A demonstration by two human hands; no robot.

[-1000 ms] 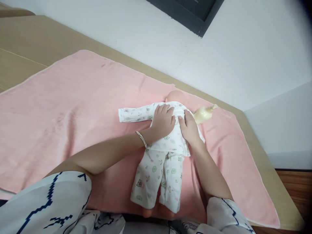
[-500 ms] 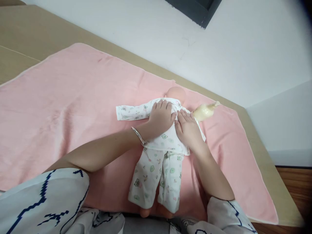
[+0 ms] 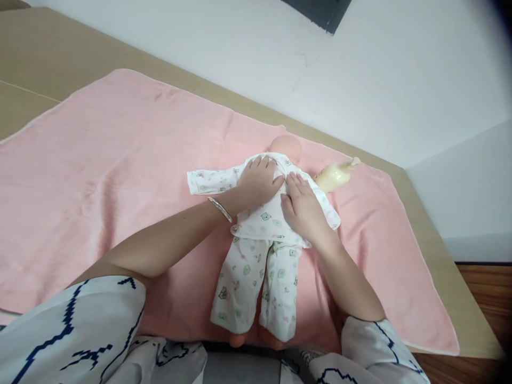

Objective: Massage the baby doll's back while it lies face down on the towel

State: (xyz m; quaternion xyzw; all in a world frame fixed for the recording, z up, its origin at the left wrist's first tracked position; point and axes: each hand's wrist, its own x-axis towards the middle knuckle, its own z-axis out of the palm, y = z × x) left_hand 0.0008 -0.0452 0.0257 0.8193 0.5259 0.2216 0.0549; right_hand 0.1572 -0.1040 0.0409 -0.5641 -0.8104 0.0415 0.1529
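A baby doll [image 3: 286, 146] lies on a pink blanket [image 3: 156, 138], its head toward the wall and its feet toward me. It wears a white printed top [image 3: 264, 220] and matching printed trousers [image 3: 244, 282]. My left hand [image 3: 258, 181], with a silver bangle on the wrist, rests flat on the left side of the doll's chest, fingers stretched out. Beside it my right hand [image 3: 304, 205] lies flat on the right side of the top, fingers extended. Neither hand grips anything. One sleeve reaches out to the left; the other slopes down to the right.
A baby bottle [image 3: 336, 176] with pale yellow contents lies on the blanket right of the doll's head. The blanket covers much of a wooden table [image 3: 416, 224]. A white wall [image 3: 360, 80] stands behind it, and a dark wood floor [image 3: 484, 298] shows at the right.
Both hands stay on the doll's chest, with only slight shifts. The right sleeve's end shows more now. The whole view has moved a little.
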